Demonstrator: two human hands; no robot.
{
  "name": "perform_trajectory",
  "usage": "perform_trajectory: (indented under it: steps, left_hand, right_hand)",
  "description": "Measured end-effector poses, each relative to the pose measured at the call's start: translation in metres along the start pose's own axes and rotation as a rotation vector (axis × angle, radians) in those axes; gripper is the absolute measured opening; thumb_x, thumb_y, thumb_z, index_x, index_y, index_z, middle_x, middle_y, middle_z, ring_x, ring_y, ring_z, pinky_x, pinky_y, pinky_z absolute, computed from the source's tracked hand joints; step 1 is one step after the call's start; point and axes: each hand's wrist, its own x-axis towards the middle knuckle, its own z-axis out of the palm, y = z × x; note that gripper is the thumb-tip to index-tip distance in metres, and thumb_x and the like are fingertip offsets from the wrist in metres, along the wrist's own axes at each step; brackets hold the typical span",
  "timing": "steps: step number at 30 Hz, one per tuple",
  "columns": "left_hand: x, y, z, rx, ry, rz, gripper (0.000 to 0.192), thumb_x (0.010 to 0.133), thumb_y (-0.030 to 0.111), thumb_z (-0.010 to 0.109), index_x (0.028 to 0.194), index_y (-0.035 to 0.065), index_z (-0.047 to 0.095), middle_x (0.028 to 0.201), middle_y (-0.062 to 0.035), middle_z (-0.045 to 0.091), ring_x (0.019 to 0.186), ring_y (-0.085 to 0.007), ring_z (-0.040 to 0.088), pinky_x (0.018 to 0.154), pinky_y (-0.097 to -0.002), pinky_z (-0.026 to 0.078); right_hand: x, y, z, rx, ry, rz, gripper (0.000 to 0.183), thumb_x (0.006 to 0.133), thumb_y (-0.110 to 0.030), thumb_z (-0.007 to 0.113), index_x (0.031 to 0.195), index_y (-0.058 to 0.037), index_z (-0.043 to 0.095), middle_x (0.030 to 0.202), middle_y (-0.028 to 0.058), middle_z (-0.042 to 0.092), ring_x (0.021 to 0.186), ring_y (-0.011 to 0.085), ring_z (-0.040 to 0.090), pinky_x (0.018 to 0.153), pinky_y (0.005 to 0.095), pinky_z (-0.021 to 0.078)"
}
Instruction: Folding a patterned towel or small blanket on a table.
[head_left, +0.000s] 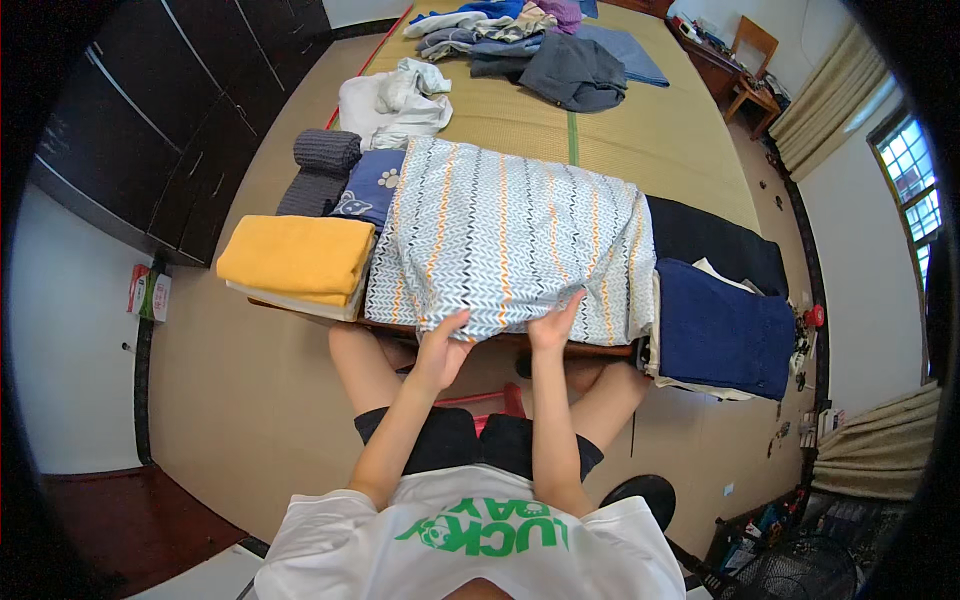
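Note:
A white cloth with grey zigzag rows and orange and black stripes (517, 232) lies partly folded across the near edge of the bed. My left hand (446, 349) grips its near edge, left of the middle, with the thumb on top. On the same edge, farther right, my right hand (555, 322) pinches the fabric, thumb up. The fingers of both hands are partly hidden beneath the cloth. Left of it sit a folded yellow cloth (296, 255) and a blue cloth with a paw print (379, 184). Folded navy trousers (724, 330) lie to its right.
A rolled dark grey knit (326, 150) and a crumpled white garment (397, 105) lie at the left of the mat-covered bed (675, 142). Loose clothes, among them a dark grey garment (574, 71), are heaped farther back. Folded black fabric (716, 240) lies at the right edge.

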Motion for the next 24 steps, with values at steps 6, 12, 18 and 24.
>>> perform_trajectory:
  steps: [6, 12, 18, 24]
  left_hand:
    - [-0.016, -0.012, -0.039, -0.175, 0.040, 0.170, 0.038, 0.072, 0.003, 0.046, 0.110, 0.0021, 0.037, 0.106, -0.0066, 0.045, 0.101, -0.0183, 0.041, 0.089, -0.0331, 0.029]
    - [-0.002, 0.008, -0.083, -0.680, 0.226, 0.026, 0.027, 0.078, 0.028, 0.048, 0.091, 0.0041, 0.049, 0.085, -0.0076, 0.056, 0.074, -0.0158, 0.052, 0.063, -0.0264, 0.042]
    - [0.025, 0.024, -0.098, -0.589, 0.016, -0.060, 0.016, 0.081, 0.017, 0.042, 0.086, 0.0042, 0.051, 0.078, -0.0072, 0.054, 0.072, -0.0147, 0.051, 0.057, -0.0239, 0.040]
    - [0.022, 0.038, -0.052, -0.017, 0.117, 0.085, 0.019, 0.076, 0.016, 0.048, 0.094, 0.0088, 0.049, 0.091, -0.0024, 0.052, 0.086, -0.0134, 0.047, 0.070, -0.0304, 0.037]
  right_hand:
    - [-0.035, 0.002, -0.001, -0.065, 0.034, -0.089, 0.037, 0.078, -0.018, 0.046, 0.111, -0.0060, 0.038, 0.112, 0.0093, 0.042, 0.103, 0.0239, 0.039, 0.091, 0.0388, 0.0275]
    - [-0.091, 0.041, 0.060, -1.932, -0.280, -0.983, 0.025, 0.074, 0.003, 0.046, 0.098, -0.0007, 0.049, 0.110, 0.0105, 0.034, 0.078, 0.0141, 0.044, 0.066, 0.0216, 0.0372]
    - [-0.072, 0.039, -0.019, -1.541, 0.004, -0.467, 0.068, 0.062, 0.000, 0.058, 0.120, -0.0048, 0.022, 0.119, 0.0161, 0.019, 0.092, 0.0233, 0.040, 0.073, 0.0302, 0.0369]
    - [-0.053, 0.035, -0.027, -2.330, 0.108, -0.855, 0.061, 0.056, -0.012, 0.062, 0.112, -0.0073, 0.036, 0.114, 0.0161, 0.027, 0.103, 0.0351, 0.027, 0.085, 0.0456, 0.0171]
